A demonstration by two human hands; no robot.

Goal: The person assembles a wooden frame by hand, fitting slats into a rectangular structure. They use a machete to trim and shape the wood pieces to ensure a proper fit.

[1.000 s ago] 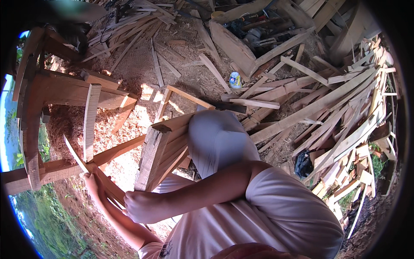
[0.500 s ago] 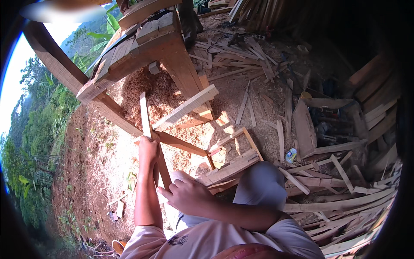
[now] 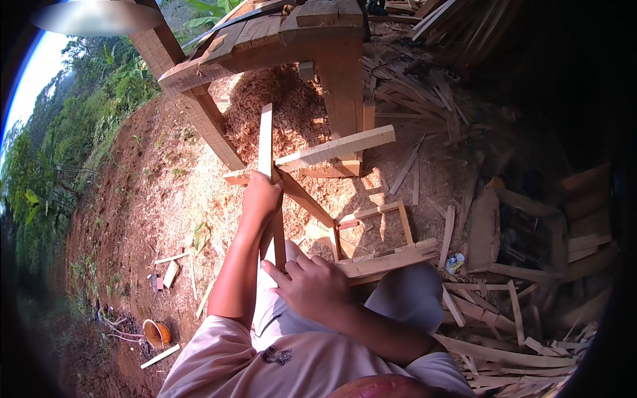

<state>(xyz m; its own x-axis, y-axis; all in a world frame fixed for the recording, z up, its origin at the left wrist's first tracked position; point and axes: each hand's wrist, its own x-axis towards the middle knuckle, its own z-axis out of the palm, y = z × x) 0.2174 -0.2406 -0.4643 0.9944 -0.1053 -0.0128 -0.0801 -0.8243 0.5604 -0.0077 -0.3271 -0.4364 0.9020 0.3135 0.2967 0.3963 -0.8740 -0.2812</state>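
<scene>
A narrow wooden strip (image 3: pixel 267 136) runs lengthwise in front of me, its far end sunlit. My left hand (image 3: pixel 263 194) is closed around its middle. By the strip's near end lies my right hand (image 3: pixel 317 292), fingers loosely apart over my lap; the forefinger reaches to the strip's edge. Just beyond my left hand, a pale squared bar (image 3: pixel 338 149) slants away to the right. A darker wooden rail (image 3: pixel 308 200) passes beneath, toward a small wooden frame (image 3: pixel 375 212). Close to my right knee is a thicker board (image 3: pixel 391 259).
A heavy wooden workbench (image 3: pixel 265 50) stands ahead, with a heap of shavings (image 3: pixel 279 99) under it. Offcuts (image 3: pixel 424 99) litter the ground at right, near a wooden box (image 3: pixel 484 229) and a small can (image 3: pixel 455 263). An orange bucket (image 3: pixel 156 333) lies at lower left.
The view has swung left, so the bench and wood appear farther right and the orange bucket shows fully. My left hand keeps its hold on the strip; my right hand stays by its near end.
</scene>
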